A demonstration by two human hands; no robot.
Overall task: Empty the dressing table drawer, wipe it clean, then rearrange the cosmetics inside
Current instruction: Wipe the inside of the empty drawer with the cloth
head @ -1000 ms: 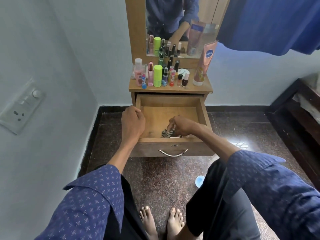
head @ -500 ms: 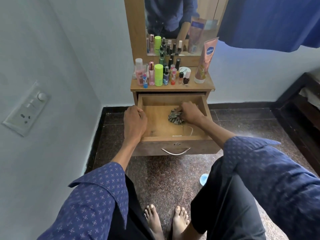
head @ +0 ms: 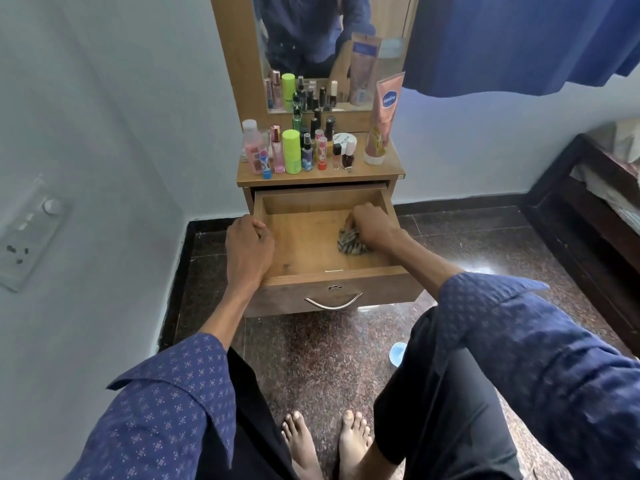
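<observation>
Pressing a striped cloth [head: 350, 241] into the right side of the pulled-out drawer [head: 304, 251], your right hand [head: 372, 226] has its grip bunched around it. Your left hand [head: 247, 242] curls over the drawer's left wall. Cosmetics [head: 304, 150] crowd the counter [head: 391, 169] above.
</observation>
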